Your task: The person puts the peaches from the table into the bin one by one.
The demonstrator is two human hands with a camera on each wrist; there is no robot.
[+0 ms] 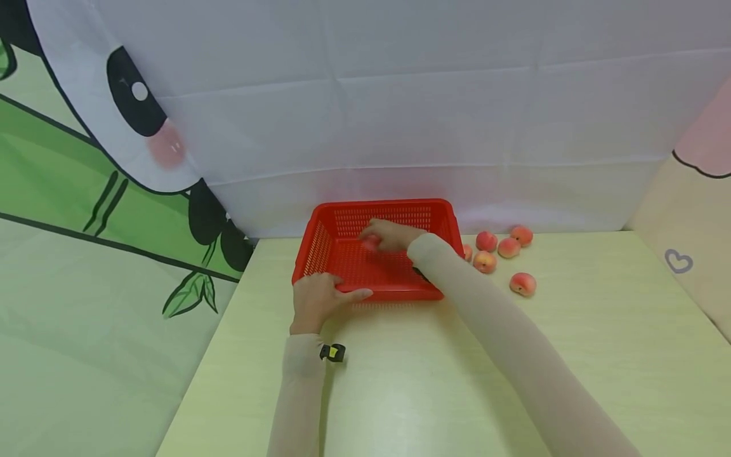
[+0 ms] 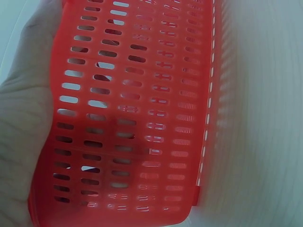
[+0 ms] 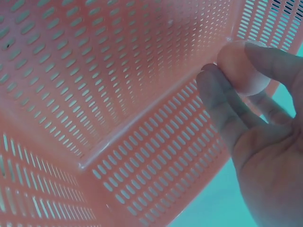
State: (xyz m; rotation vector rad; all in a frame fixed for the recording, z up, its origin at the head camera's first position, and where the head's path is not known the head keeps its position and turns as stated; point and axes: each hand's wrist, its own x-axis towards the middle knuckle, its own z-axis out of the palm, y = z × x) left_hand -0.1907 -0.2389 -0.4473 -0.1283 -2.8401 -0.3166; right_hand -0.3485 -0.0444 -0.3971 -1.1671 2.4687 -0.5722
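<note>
A red plastic basket [image 1: 394,295] with slotted walls stands at the back of the table, against the hanging cloth. My left hand [image 1: 316,298] holds its near left corner, fingers over the rim and thumb along the front edge. Inside the basket, my right hand [image 1: 394,235] pinches a peach [image 3: 240,71] between thumb and fingers. In the right wrist view the peach is above the slotted floor, close to a wall. Several more peaches, among them one peach [image 1: 522,284] apart from the others, lie on the table to the right of the basket.
The pale wooden table [image 1: 400,393] runs back to a printed cloth [image 1: 422,120] that hangs behind it. A black band with a small yellow-marked device [image 1: 333,353] sits on the left wrist. My right forearm crosses the basket's right rim.
</note>
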